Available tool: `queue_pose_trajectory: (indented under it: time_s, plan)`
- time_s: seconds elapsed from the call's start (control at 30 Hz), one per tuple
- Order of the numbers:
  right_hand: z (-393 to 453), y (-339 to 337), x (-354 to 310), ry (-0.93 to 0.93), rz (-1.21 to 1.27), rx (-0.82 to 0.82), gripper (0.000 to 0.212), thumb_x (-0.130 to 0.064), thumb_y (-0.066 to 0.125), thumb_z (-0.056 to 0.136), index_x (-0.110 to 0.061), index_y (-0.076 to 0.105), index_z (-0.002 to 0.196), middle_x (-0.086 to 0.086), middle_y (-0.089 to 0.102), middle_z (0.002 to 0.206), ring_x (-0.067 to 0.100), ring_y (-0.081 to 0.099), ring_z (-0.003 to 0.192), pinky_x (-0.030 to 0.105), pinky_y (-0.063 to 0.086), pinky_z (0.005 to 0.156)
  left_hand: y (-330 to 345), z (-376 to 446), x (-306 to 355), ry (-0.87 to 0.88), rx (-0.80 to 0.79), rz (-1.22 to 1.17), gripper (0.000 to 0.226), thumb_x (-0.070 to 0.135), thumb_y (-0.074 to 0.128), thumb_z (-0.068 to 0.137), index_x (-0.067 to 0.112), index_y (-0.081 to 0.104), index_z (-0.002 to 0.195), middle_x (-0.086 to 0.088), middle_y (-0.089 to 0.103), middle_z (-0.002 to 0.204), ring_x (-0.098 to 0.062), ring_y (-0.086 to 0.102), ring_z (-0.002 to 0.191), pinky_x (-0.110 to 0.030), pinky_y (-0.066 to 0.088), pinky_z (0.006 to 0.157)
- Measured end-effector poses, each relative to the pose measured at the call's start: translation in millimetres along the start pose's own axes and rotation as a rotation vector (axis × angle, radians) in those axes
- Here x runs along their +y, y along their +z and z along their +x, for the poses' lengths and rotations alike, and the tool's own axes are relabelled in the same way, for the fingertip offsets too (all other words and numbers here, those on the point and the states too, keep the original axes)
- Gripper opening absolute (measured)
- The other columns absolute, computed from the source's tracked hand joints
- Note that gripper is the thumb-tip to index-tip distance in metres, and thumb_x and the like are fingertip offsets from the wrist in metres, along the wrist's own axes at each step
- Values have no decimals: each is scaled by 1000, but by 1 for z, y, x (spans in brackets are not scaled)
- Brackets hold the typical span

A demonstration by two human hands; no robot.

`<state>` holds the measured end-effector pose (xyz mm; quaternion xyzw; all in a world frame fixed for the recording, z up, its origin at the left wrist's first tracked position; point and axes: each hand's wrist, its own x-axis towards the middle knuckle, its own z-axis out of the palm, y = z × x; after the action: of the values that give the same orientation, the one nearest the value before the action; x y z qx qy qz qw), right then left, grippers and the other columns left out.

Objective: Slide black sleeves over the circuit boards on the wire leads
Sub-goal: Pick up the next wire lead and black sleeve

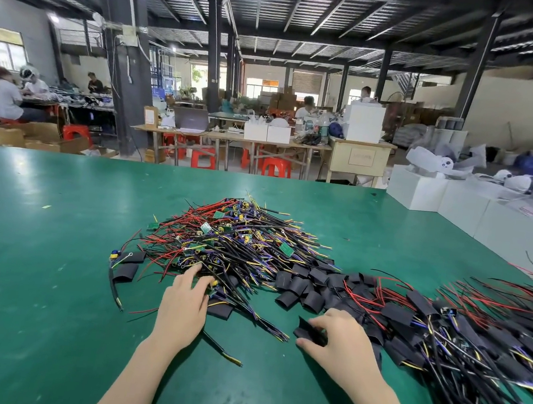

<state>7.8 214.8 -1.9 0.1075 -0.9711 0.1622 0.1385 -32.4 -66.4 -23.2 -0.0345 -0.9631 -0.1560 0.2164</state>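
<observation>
A green worktop (56, 245) holds a tangled heap of red, black and yellow wire leads with small green circuit boards (238, 241). The left hand (185, 305) rests fingers-down on the heap's near edge. The right hand (339, 344) pinches a flat black sleeve (309, 333), beside a cluster of loose black sleeves (308, 288).

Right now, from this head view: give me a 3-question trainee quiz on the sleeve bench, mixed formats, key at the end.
1. True or false: the left hand reaches into the pile of unsleeved leads.
2. Multiple choice: what does the right hand pinch? A) a red wire B) a flat black sleeve C) a green circuit board
3. Fill in: the pile of sleeved leads lies on the green table to the person's ____.

Key: 1 true; 2 B; 3 right.
</observation>
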Motion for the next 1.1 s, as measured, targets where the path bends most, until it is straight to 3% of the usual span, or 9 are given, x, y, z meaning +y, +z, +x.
queue_pose_trajectory:
  time_s: [0.07, 0.17, 0.3, 0.43, 0.57, 0.8, 0.9, 1.1]
  plan:
    - [0, 0, -1, -7, -9, -1, 38, -55, 59, 81, -27, 68, 106, -8, 56, 94, 14, 49, 101, 26, 41, 77, 0, 0, 0, 9, -18, -9, 35, 14, 46, 97, 21, 49, 131, -1, 40, 150, -23, 41, 129, -36, 36, 96]
    - [0, 0, -1, -10, -9, -4, 37, -54, 59, 82, -27, 68, 105, -8, 57, 95, 14, 49, 101, 27, 42, 77, 0, 0, 0, -10, -21, -33, 37, 14, 44, 98, 24, 44, 133, 4, 55, 132, -19, 45, 123, -33, 33, 96]
    - [0, 0, -1, 1, -6, 7, 36, -55, 61, 79, -25, 69, 98, -7, 55, 89, 15, 52, 94, 27, 42, 73, 1, 0, -1, 16, -1, 22, 48, 17, 48, 97, 22, 40, 144, 1, 50, 134, -23, 45, 120, -34, 36, 94]
    - [1, -1, 1, 21, -13, 0, 41, -56, 63, 76, -17, 68, 90, -4, 53, 85, 16, 55, 82, 27, 41, 67, -2, -1, 0, 14, 55, -48, 32, 15, 62, 91, 15, 63, 123, -9, 56, 116, -31, 49, 107, -39, 41, 87]
    - [1, -3, 1, 2, -37, -18, 36, -54, 60, 80, -18, 65, 82, -4, 48, 81, 15, 52, 79, 28, 34, 61, -8, -3, 1, 24, 170, -111, 21, 8, 74, 80, 14, 67, 99, -5, 58, 99, -31, 52, 93, -39, 43, 77]
    - [0, -7, -2, -24, -69, -32, 30, -49, 55, 86, -23, 67, 95, -4, 48, 87, 16, 52, 86, 29, 33, 65, -18, 0, 14, 55, 356, -305, 24, 6, 68, 87, 11, 64, 110, 0, 63, 112, -23, 55, 106, -32, 37, 88]
    - [0, -8, -1, -20, -60, -25, 28, -49, 56, 84, -24, 65, 90, -5, 48, 85, 15, 52, 86, 28, 34, 65, -23, -1, 24, 81, 440, -437, 24, 5, 63, 91, 10, 60, 114, 5, 60, 110, -16, 55, 104, -30, 41, 93]
    - [0, -6, 2, -21, -81, -33, 36, -55, 58, 81, -19, 65, 85, -3, 48, 83, 16, 49, 87, 30, 31, 64, -32, -5, 37, 62, 580, -575, 22, 8, 57, 94, 10, 56, 116, 4, 58, 108, -9, 53, 95, -13, 38, 89]
